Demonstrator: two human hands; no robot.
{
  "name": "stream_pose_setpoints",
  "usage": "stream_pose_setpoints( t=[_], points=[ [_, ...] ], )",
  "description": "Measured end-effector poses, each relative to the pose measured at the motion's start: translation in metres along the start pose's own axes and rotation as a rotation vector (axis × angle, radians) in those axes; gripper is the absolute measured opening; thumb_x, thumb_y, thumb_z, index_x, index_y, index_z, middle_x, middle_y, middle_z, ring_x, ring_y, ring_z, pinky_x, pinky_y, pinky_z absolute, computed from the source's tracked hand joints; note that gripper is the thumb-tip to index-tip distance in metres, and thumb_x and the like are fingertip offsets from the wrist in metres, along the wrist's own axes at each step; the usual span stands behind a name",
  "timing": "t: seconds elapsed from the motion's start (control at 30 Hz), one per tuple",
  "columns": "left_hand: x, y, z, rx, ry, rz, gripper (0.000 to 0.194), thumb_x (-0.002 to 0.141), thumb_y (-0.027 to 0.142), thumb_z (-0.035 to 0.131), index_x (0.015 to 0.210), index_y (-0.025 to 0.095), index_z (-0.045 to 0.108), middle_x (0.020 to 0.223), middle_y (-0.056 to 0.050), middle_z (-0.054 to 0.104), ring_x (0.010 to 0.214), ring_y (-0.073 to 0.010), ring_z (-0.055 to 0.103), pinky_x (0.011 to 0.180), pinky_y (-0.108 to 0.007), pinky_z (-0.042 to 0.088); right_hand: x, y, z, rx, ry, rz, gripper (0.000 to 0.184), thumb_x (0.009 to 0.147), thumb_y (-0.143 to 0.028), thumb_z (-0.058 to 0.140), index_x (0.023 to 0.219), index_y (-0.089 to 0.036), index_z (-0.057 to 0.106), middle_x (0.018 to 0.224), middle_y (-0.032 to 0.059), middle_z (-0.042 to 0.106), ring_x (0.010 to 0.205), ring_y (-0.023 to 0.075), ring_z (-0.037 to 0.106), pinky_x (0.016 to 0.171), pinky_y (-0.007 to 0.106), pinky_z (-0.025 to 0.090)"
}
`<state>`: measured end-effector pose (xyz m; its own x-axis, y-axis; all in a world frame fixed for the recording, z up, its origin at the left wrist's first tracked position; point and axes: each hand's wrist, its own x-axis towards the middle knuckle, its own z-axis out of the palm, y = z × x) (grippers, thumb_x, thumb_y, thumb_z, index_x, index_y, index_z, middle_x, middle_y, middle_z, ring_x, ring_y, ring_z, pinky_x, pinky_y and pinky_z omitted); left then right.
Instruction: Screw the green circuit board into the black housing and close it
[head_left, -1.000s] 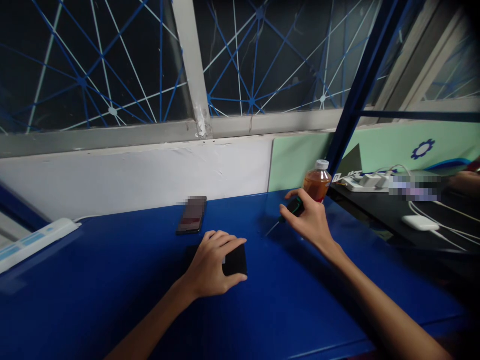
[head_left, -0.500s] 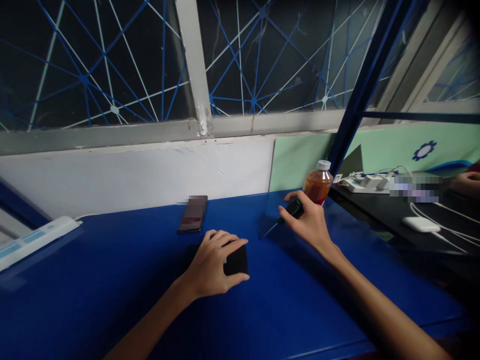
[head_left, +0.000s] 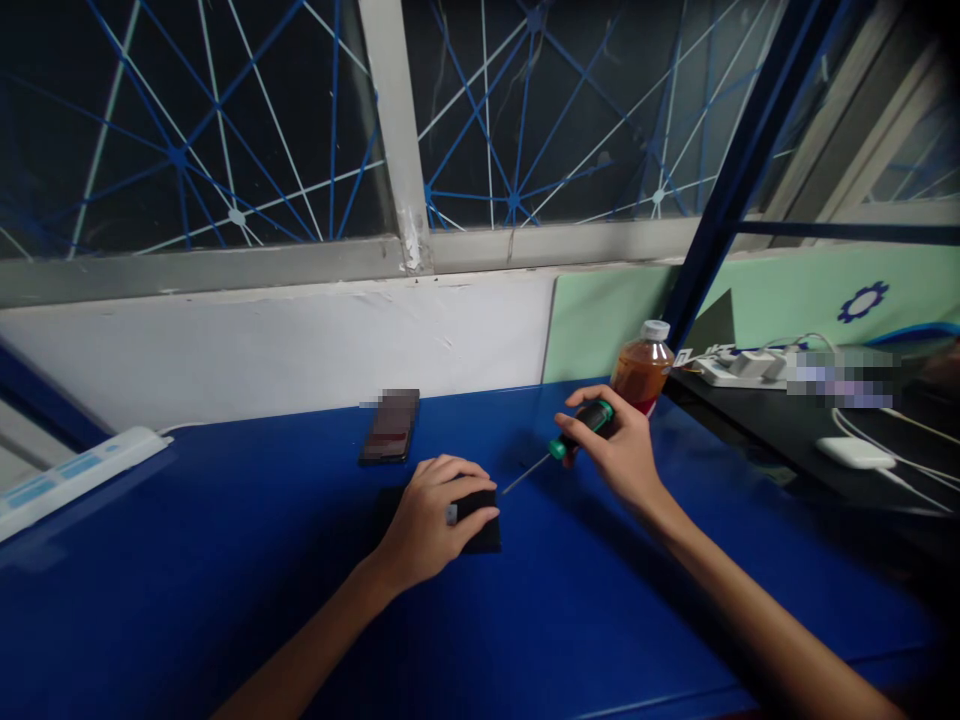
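My left hand [head_left: 439,515] lies over a flat black box [head_left: 481,535] on the blue table [head_left: 270,610], fingers curled across its far side and thumb on its top. A small grey patch shows between thumb and fingers; the hand hides much of the box. In my right hand [head_left: 619,440] is a screwdriver [head_left: 592,416] with a black and green handle, gripped by thumb and fingers. Its thin metal shaft slants down to the left, the tip close to the box's right edge. I cannot tell whether the tip touches anything.
A phone [head_left: 390,427] lies beyond my left hand. Behind my right hand stands a bottle of amber drink [head_left: 643,370]. A white power strip [head_left: 82,470] sits at far left. On the dark table [head_left: 780,430] at right are chargers, cables and a white adapter [head_left: 855,453].
The screwdriver's tip has moved left toward the box and more of its handle shows. My left thumb has shifted from the box's near edge up onto its top.
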<state>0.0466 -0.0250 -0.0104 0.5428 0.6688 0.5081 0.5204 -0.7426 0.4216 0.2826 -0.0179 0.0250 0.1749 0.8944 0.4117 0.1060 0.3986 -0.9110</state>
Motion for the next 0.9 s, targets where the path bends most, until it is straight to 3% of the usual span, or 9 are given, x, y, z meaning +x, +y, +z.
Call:
stream_pose_setpoints(
  t=[0.3,0.9],
  points=[
    [0.002,0.005,0.001,-0.055,0.059,0.05,0.007,0.084,0.023,0.063,0.085,0.023,0.07,0.094,-0.004,0.067,0.092,-0.0214,0.06,0.087,-0.043,0.043,-0.004,0.003,0.006,0.01,-0.011,0.028,0.022,0.076,-0.029,0.069,0.086,-0.021,0.051,0.05,-0.0064,0.057,0.036,0.0124,0.057,0.035,0.022,0.042],
    [0.002,0.003,0.003,-0.038,0.046,0.029,0.007,0.083,0.023,0.063,0.085,0.024,0.07,0.092,-0.002,0.067,0.091,-0.0205,0.06,0.086,-0.042,0.043,-0.011,-0.001,0.007,-0.12,0.028,-0.06,0.022,0.076,-0.03,0.068,0.088,-0.021,0.052,0.054,-0.0057,0.057,0.039,0.0133,0.058,0.04,0.025,0.046]
  ],
)
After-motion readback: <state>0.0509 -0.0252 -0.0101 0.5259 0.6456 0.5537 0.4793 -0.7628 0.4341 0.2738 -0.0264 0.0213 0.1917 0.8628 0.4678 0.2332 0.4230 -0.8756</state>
